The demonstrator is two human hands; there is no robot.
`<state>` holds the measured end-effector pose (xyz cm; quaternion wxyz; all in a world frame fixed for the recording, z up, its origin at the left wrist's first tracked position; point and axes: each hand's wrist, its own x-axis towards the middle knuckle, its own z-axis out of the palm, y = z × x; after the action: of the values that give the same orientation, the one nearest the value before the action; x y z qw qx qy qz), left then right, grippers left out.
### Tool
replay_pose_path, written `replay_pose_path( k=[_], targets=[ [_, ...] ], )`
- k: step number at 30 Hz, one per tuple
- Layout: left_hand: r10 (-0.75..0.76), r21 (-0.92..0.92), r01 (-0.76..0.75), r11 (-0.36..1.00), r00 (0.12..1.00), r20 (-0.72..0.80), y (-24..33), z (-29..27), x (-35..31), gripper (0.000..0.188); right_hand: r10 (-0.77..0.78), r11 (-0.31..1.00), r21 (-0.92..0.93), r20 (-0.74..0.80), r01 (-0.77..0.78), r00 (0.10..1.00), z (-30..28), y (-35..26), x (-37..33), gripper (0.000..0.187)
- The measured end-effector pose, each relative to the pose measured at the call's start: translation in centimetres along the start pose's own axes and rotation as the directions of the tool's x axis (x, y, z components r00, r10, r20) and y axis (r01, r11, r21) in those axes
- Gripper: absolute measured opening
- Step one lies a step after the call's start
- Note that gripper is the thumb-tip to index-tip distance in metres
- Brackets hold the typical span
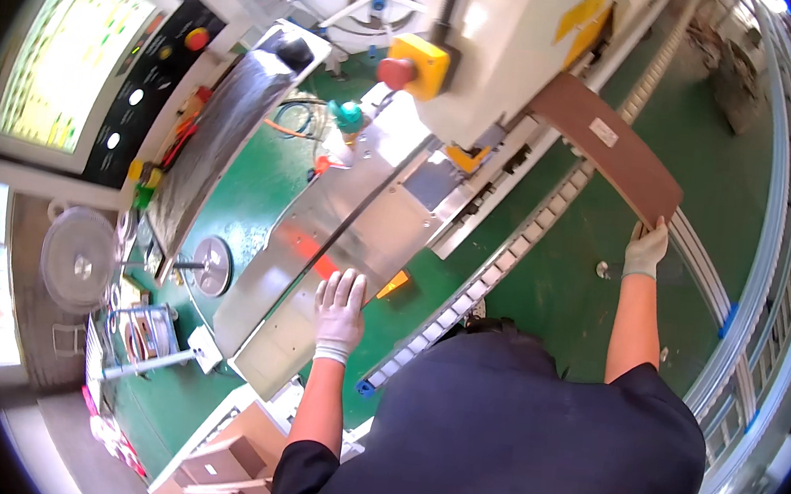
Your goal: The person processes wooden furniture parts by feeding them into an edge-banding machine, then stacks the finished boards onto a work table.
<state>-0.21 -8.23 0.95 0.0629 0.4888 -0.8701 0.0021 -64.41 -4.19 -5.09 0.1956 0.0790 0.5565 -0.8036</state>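
Observation:
A long brown board (pixel 636 170) with a small white label reaches out from the machine's side on the right. My right hand (pixel 644 252), in a pale glove, grips its near corner, fingers closed around the edge. The board's far end lies against the machine's rail. On the left, my gloved left hand (pixel 340 313) lies flat at the edge of the metal machine table (pixel 374 221), fingers stretched out, holding nothing. A dark slot runs across that table.
A roller track (pixel 519 245) runs diagonally between my body and the machine. Above the table sits a red stop button (pixel 396 74) on a yellow box. A control screen (pixel 76 54) stands at left, metal conveyor rails (pixel 763 282) at right, brown boards (pixel 223 459) at lower left.

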Motion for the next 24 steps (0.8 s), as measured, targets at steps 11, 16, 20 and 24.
replay_pose_path(
  k=[11,16,20,24],
  targets=[
    [-0.418,-0.198,0.416,0.887,0.908,0.037,-2.4,-0.9,-9.7,0.059,0.099,0.333,0.119,0.982,0.935,-0.161,6.2,9.7,-31.6,0.017],
    [-0.746,-0.241,0.708,0.664,0.648,-0.152,-7.8,-0.7,-25.7,0.045,0.170,0.135,0.201,0.960,0.970,-0.223,4.4,11.1,-34.9,0.020],
    [-0.964,-0.600,0.759,0.254,0.149,-0.219,-13.2,3.3,-35.4,0.029,0.197,0.129,0.208,0.953,0.970,-0.231,3.9,11.6,-34.3,0.023],
    [-0.788,-0.986,0.116,-0.118,-0.615,0.022,-17.0,3.9,-42.4,0.046,0.248,0.076,0.185,0.948,0.980,-0.198,3.7,12.3,-33.6,0.027]
  ],
)
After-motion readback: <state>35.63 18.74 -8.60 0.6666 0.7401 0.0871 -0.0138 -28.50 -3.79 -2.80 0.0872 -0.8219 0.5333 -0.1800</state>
